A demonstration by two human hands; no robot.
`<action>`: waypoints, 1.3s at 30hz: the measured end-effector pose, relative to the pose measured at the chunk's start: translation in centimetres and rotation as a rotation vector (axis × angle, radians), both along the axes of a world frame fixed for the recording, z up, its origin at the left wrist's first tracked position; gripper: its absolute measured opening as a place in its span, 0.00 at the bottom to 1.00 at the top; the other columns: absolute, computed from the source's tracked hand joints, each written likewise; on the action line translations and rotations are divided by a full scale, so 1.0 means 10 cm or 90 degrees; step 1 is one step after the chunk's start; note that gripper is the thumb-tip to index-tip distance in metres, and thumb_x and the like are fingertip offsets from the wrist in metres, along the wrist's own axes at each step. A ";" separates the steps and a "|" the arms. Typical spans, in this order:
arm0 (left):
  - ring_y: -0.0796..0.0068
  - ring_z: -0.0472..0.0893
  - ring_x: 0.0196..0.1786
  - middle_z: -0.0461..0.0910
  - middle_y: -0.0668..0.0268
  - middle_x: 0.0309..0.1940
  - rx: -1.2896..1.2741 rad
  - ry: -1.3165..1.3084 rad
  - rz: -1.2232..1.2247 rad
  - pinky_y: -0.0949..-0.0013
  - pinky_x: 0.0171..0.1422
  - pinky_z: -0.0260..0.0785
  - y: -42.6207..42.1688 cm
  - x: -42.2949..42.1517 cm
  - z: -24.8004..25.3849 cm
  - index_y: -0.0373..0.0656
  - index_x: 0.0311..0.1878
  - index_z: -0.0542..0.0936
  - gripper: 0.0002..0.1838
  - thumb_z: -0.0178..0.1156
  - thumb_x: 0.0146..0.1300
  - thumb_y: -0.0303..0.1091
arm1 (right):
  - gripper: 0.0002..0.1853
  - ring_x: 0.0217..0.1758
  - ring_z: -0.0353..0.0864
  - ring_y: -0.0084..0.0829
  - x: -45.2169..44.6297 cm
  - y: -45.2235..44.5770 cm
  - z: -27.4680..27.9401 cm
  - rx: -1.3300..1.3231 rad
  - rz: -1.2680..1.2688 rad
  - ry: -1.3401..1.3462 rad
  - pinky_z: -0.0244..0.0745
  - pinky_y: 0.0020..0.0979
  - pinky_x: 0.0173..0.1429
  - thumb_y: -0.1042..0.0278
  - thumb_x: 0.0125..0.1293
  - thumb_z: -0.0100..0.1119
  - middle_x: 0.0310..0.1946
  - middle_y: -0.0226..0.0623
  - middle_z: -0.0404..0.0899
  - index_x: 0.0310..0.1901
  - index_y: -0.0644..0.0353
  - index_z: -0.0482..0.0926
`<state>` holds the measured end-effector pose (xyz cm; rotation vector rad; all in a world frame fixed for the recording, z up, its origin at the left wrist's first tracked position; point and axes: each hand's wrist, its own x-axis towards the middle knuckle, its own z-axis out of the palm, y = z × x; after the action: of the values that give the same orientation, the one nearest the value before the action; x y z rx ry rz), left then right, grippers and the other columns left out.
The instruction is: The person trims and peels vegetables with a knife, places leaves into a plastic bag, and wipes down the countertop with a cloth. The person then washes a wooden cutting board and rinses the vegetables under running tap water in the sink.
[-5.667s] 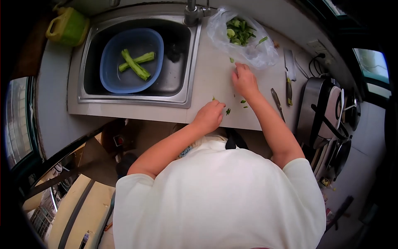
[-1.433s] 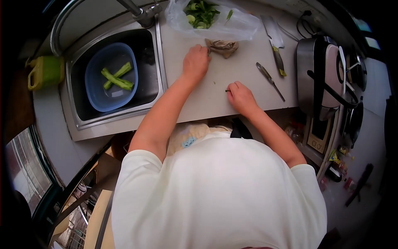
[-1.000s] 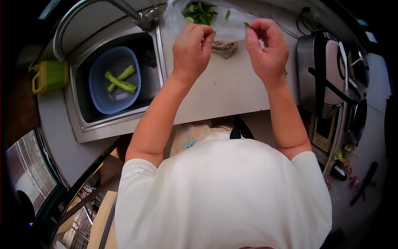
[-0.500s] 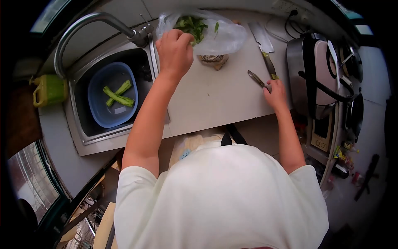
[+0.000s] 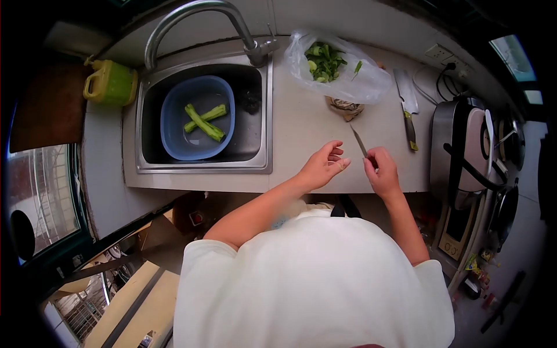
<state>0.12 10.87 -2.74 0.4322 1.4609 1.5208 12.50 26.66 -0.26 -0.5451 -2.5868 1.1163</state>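
Observation:
My right hand [image 5: 383,172] grips a small knife [image 5: 359,141], its blade pointing up and to the left over the counter. Beside it on the left is my left hand [image 5: 322,166], its fingers apart and slightly curled, with nothing seen in it. Beyond both hands lies a crumpled brown cloth or bag [image 5: 346,108]. Behind that, a clear plastic bag [image 5: 368,83] holds green leaves [image 5: 326,62]. Two peeled green stalks [image 5: 204,122] lie crossed in a blue basin [image 5: 172,141].
The basin stands in a steel sink [image 5: 266,130] under a curved faucet [image 5: 200,6]. A large knife [image 5: 409,113] lies on the counter's right, near a rice cooker [image 5: 458,148]. A yellow-green jug [image 5: 113,84] stands left of the sink.
My left hand has come back from the plastic bag towards the front of the counter. The small knife, earlier lying on the counter, is now held in my right hand. The view has shifted.

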 end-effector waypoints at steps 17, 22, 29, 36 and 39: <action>0.76 0.70 0.28 0.78 0.62 0.35 0.479 -0.555 0.387 0.81 0.23 0.56 -1.53 -1.54 0.07 0.52 0.59 0.69 0.17 0.43 0.72 0.45 | 0.14 0.63 0.65 0.30 -3.63 0.18 0.07 0.770 0.317 -0.032 0.46 0.45 0.72 0.70 0.58 0.47 0.51 0.31 0.74 0.43 0.59 0.79; 0.73 0.72 0.32 0.78 0.62 0.36 0.489 -0.506 0.476 0.78 0.28 0.61 -1.68 -1.83 -0.07 0.49 0.58 0.70 0.18 0.42 0.72 0.45 | 0.07 0.50 0.74 0.37 -3.35 -0.58 0.39 0.596 0.259 0.045 0.66 0.42 0.56 0.69 0.55 0.55 0.38 0.36 0.78 0.33 0.59 0.79; 0.73 0.73 0.34 0.77 0.63 0.35 0.415 -0.430 0.622 0.75 0.35 0.66 -1.54 -2.29 -0.21 0.46 0.57 0.71 0.18 0.44 0.72 0.44 | 0.12 0.23 0.72 0.24 -2.88 -2.03 0.09 -0.501 0.248 -0.344 0.66 0.28 0.27 0.60 0.69 0.49 0.22 0.33 0.74 0.36 0.60 0.74; 0.74 0.76 0.32 0.77 0.63 0.36 0.266 -0.183 0.880 0.69 0.35 0.69 -1.45 -3.02 -0.35 0.45 0.50 0.70 0.11 0.50 0.69 0.38 | 0.11 0.16 0.58 0.17 -3.13 -2.10 0.14 -0.547 0.185 -0.271 0.53 0.22 0.20 0.62 0.70 0.46 0.16 0.24 0.63 0.33 0.59 0.71; 0.73 0.77 0.30 0.77 0.63 0.35 0.153 -0.076 0.842 0.69 0.32 0.70 -1.44 -3.19 -0.25 0.45 0.50 0.68 0.12 0.52 0.67 0.36 | 0.11 0.16 0.55 0.15 -3.17 -2.15 0.17 -0.528 0.176 -0.249 0.51 0.21 0.19 0.62 0.70 0.45 0.16 0.22 0.60 0.33 0.58 0.70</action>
<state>-31.82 -3.48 -5.27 -0.6573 1.5032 2.6721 -19.19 5.16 1.40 -0.6203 -2.4448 2.4145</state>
